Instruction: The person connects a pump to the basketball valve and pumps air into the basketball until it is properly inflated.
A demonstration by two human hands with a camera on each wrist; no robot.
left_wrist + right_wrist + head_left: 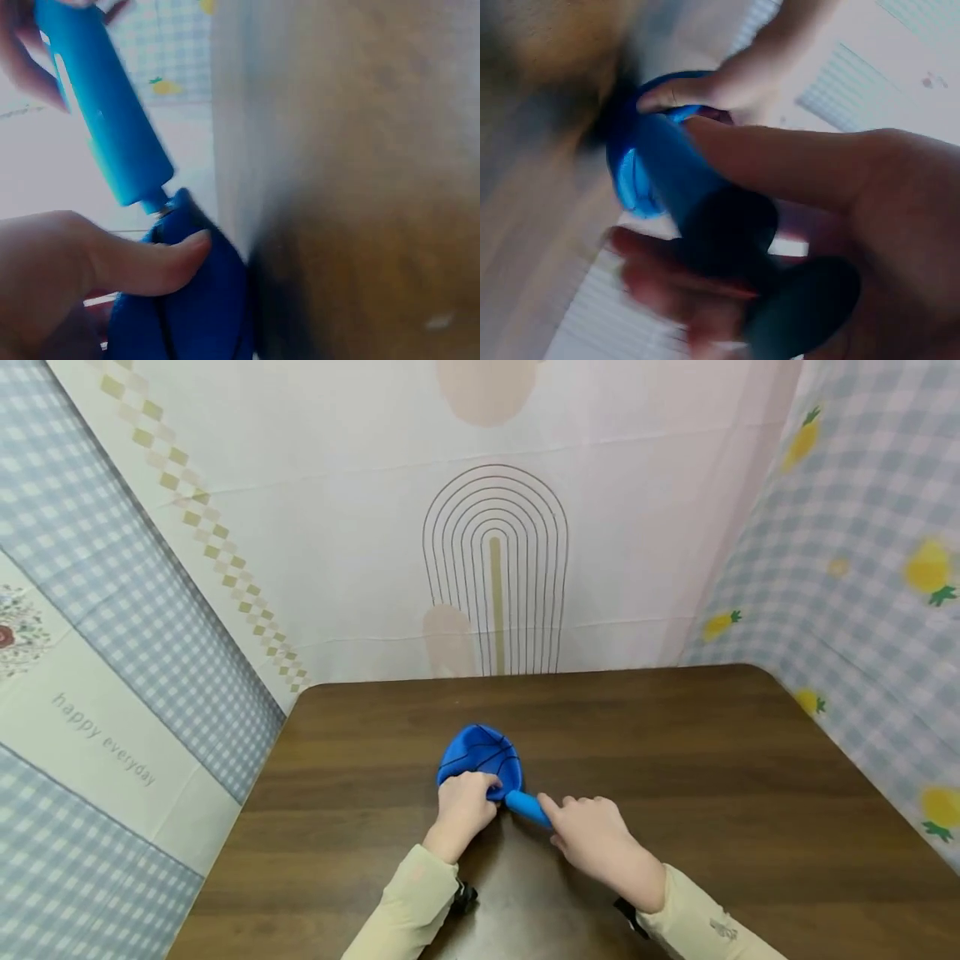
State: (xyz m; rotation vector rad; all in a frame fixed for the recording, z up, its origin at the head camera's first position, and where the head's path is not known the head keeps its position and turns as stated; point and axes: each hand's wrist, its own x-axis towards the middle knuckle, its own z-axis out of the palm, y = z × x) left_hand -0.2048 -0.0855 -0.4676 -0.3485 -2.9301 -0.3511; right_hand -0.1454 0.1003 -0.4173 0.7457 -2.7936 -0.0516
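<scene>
A blue ball (474,748) with black lines lies dented and partly collapsed on the table. My left hand (463,807) grips its near side, and the thumb presses on the ball (201,311) in the left wrist view. A light-blue hand pump (528,808) slants from the ball toward my right hand (596,842), which holds it. In the left wrist view, the narrow tip (159,206) of the pump meets the ball just beyond my thumb; how deep it sits is hidden. The right wrist view shows the pump's dark round handle end (806,307) close to my right palm.
The brown wooden table (645,735) has rounded far corners. A pale patterned cloth (360,568) hangs behind it, with blue checked cloth (847,568) on the right and more checked cloth (112,568) on the left. Dark straps (463,897) circle both wrists.
</scene>
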